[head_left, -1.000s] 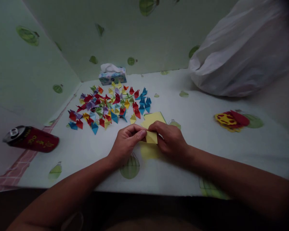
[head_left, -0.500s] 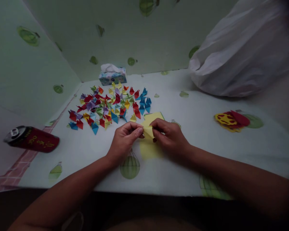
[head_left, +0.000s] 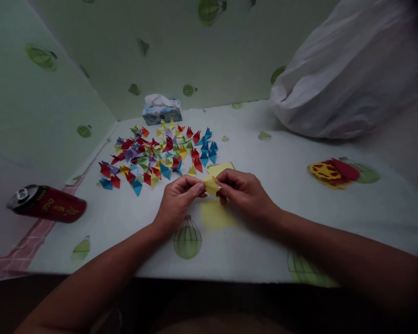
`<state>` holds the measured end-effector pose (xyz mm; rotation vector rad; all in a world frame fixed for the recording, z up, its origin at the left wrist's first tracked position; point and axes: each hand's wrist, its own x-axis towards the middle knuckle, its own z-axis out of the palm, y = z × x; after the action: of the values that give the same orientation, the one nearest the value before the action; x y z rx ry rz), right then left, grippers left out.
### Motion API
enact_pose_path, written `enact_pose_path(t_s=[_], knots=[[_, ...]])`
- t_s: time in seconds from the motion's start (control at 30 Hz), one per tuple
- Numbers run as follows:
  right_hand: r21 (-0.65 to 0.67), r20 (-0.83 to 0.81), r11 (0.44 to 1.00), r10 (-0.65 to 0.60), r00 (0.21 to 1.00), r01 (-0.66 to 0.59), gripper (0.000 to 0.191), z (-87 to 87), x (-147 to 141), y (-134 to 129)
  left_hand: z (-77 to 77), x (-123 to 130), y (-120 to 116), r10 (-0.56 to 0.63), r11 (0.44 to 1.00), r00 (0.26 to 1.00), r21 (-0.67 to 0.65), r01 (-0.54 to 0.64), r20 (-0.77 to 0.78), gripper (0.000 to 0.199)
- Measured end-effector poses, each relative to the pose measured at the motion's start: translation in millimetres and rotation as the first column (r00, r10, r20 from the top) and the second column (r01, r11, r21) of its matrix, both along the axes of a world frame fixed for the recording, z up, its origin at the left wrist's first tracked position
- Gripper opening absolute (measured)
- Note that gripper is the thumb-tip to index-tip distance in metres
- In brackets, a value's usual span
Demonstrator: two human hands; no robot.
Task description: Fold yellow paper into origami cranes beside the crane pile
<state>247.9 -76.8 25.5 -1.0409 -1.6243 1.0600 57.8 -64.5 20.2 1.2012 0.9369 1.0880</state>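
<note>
Between my two hands is a small piece of folded yellow paper (head_left: 211,184), held a little above the table. My left hand (head_left: 181,197) pinches its left side between thumb and forefinger. My right hand (head_left: 242,190) grips the right side the same way. Below them lies a flat yellow paper sheet (head_left: 218,215). Behind my right hand, more yellow paper (head_left: 220,169) shows in part, with a green edge beneath it. To the left and beyond my hands spread several folded paper cranes (head_left: 153,155) in red, blue, yellow, purple and green.
A red drink can (head_left: 52,202) is at the left edge of the table (head_left: 125,250). The tissue box (head_left: 162,111) stands by the back wall. A white plastic bag (head_left: 334,93) bulges at the back right, with red and yellow cut-out pieces (head_left: 330,172) in front of it.
The yellow paper in my fingers has turned and now looks smaller and more pointed. Both hands keep their pinch at nearly the same spot.
</note>
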Motion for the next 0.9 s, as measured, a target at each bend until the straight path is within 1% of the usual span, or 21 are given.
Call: enact_pose_path(t_s=[0.13, 0.2, 0.37, 0.5, 0.6, 0.67, 0.73, 0.83, 0.9], knots=[[0.087, 0.112, 0.996, -0.039, 0.993, 0.030, 0.017, 2.0, 1.7, 1.3, 0.1, 0.1, 1.6, -0.004, 1.000, 1.000, -0.026, 0.004, -0.006, 0.018], [0.106, 0.113, 0.994, -0.031, 0.993, 0.019, 0.015, 1.6, 2.4, 2.3, 0.6, 0.4, 1.9, -0.009, 1.000, 1.000, -0.030, 0.009, 0.000, 0.017], [0.043, 0.001, 0.999, 0.000, 1.000, 0.000, 0.017, 1.2, 3.8, 3.6, 2.0, 0.8, 1.0, -0.030, 0.999, 0.999, -0.015, 0.030, -0.013, 0.016], [-0.008, -0.130, 1.000, -0.005, 0.991, 0.004, 0.011, 2.8, 2.7, 2.1, 3.2, 1.0, 0.2, -0.013, 1.000, 0.997, 0.017, 0.014, -0.071, 0.017], [-0.019, -0.259, 1.000, 0.003, 0.966, -0.009, 0.020, 1.9, -0.5, 1.4, 3.6, 1.1, -0.2, 0.034, 0.999, 0.997, 0.037, -0.031, -0.068, 0.018], [-0.015, -0.304, 1.000, 0.020, 0.952, -0.025, 0.028, 0.2, -2.9, 1.4, 4.1, 1.4, -0.7, 0.065, 0.997, 0.996, 0.051, -0.062, -0.058, 0.019], [-0.012, -0.288, 0.999, 0.031, 0.957, -0.036, 0.028, -1.4, -4.5, 1.6, 4.8, 1.9, -1.8, 0.075, 0.995, 0.996, 0.066, -0.072, -0.043, 0.019], [0.008, -0.201, 1.000, 0.030, 0.979, -0.029, 0.014, -2.6, -3.7, 1.8, 5.2, 3.0, -3.4, 0.033, 0.997, 0.999, 0.073, -0.032, -0.015, 0.020], [0.060, -0.135, 0.998, 0.023, 0.991, -0.015, 0.010, -3.0, -1.5, 2.2, 4.0, 3.4, -3.5, 0.003, 0.998, 1.000, 0.067, -0.003, 0.004, 0.022]])
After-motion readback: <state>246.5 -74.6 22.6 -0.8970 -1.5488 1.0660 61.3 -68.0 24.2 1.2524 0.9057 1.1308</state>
